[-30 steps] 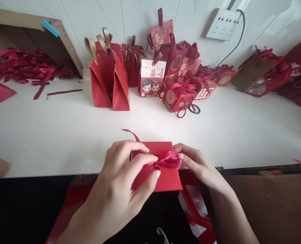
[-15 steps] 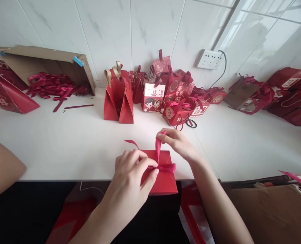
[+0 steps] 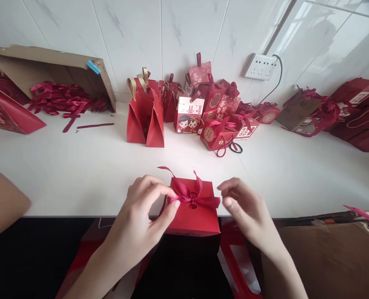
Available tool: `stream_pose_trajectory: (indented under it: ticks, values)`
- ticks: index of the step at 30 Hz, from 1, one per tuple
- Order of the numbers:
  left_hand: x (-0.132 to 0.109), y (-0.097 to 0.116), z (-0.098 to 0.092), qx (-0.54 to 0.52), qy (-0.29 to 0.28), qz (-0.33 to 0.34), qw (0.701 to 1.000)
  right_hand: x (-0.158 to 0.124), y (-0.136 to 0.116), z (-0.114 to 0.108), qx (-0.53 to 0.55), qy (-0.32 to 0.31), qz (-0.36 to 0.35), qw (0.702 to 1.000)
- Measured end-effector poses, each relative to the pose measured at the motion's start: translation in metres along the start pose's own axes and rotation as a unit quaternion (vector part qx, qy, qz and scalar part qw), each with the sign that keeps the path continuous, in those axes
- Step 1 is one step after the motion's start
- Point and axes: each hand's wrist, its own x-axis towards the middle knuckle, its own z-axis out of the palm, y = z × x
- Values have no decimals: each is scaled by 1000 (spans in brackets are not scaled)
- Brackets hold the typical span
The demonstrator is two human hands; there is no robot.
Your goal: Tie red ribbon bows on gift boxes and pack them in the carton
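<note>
One smooth red card box (image 3: 193, 222) is lying across the front edge of the white table (image 3: 109, 182), its one satin bow (image 3: 193, 200) stretching left to right, two tails pointing wallward. The left hand (image 3: 147, 211) is pinching the bow's left loop; the right hand (image 3: 246, 209) is hovering beside it, holding nothing.

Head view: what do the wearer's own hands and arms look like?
The left hand and right hand are bare: no gloves, rings, watch or bracelet show. The forearms are bare too, with no sleeve or marking in view.
</note>
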Motion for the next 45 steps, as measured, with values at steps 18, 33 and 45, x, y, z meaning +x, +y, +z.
stream_pose_trajectory:
  ticks: [18,33,45]
  values:
    - [15,-5,-6,34,-84,2,996,4,-10,10,27,-109,-61,992]
    - [23,-7,2,-142,-143,-74,977,3,-10,16,109,-92,-88,986]
    - [20,-15,13,-280,-127,-121,944,6,-1,24,216,-63,-36,974]
